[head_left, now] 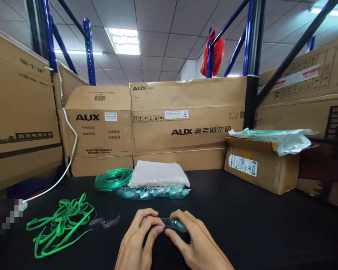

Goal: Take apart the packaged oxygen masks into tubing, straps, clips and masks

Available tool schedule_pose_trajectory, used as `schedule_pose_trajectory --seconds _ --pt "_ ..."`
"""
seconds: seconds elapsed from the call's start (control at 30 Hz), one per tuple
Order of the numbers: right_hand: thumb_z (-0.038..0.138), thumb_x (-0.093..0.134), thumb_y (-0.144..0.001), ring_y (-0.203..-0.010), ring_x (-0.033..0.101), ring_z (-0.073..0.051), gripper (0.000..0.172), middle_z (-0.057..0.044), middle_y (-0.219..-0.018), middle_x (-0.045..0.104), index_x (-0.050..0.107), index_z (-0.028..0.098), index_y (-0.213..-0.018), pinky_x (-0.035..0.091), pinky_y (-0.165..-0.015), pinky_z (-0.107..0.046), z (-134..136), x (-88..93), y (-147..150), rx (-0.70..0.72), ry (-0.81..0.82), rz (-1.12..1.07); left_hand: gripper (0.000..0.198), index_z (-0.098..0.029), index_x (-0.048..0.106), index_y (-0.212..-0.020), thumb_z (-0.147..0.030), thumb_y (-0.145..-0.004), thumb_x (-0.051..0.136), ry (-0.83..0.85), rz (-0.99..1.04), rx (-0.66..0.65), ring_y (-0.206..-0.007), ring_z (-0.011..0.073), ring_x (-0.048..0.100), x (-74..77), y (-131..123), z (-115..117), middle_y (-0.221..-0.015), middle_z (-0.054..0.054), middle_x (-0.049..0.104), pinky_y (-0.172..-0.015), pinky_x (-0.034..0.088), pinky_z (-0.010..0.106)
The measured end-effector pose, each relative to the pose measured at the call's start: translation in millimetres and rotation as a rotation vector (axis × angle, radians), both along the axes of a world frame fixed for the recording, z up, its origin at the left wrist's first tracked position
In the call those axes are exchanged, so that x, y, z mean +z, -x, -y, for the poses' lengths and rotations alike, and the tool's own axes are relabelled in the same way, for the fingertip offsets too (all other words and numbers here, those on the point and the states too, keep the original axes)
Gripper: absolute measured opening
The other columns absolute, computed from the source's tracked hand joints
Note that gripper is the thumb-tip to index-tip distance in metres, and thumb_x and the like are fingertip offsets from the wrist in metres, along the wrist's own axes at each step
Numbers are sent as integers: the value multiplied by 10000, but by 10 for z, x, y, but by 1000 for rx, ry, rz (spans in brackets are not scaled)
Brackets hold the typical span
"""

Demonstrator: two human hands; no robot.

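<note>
A small clear plastic packet [175,224] with a greenish tint lies between my two hands, just above the black tabletop or on it; I cannot tell which. My left hand [142,234] pinches its left end with thumb and fingers together. Curled over the right part of the packet is my right hand [190,236], its thumb along the near side and its fingers on the far side. What the packet holds is mostly hidden by the fingers.
Left of my hands lie tangled green flat strips [69,221] and crumpled clear film [105,222]. Behind are a green tube coil [114,179], white sheets [159,173] and bagged teal parts [153,192]. An open carton [263,165] stands right; large AUX boxes [186,120] form the back.
</note>
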State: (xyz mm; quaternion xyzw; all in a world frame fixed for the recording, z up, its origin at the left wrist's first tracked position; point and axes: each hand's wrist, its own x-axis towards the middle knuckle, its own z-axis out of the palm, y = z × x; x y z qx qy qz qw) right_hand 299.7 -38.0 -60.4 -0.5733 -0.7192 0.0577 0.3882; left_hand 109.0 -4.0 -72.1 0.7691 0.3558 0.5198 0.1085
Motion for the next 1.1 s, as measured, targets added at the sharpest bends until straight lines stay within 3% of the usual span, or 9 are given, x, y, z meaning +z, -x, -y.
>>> schedule_pose_trajectory --seconds 0.17,0.4,0.7,0.87,1.1 --pt "445 663 -932 -1300 628 -310 356 -27 -1353 714 694 358 -1276 480 -1123 -435 -15 -11 63 92 70 -128 297 -282 761 -981 -392 -1057 496 -44 -41 -54 -1040 226 733 -11 46 -4 -1112 79 716 -904 598 281" --pt "461 676 -914 -1002 725 -253 202 0 -1024 776 705 327 -1063 558 -868 -305 87 171 34 68 130 -253 302 -315 771 -960 -472 -1038 525 -74 23 -17 -1008 212 738 -94 51 -31 -1091 52 728 -864 602 255" --pt "448 661 -914 -1040 683 -258 208 -4 -1056 756 714 310 -1059 507 -931 -334 114 216 41 166 213 -296 219 -345 771 -1010 -502 -985 620 -106 38 -67 -1009 204 756 -92 71 -19 -1080 25 758 -875 609 239" --pt "393 721 -871 -1019 674 -243 199 27 -1059 757 716 339 -1063 494 -953 -339 128 231 15 196 232 -280 185 -322 740 -1150 -359 -1002 635 -116 -17 -159 -1110 212 747 -22 149 22 -1190 34 771 -953 603 245" --pt "452 719 -903 -1055 665 -239 239 27 -1115 749 715 345 -1116 476 -970 -339 155 239 18 275 213 -304 339 -300 650 -1303 -151 -1005 590 -106 -120 -242 -1229 216 692 91 154 131 -1319 39 727 -1028 577 281"
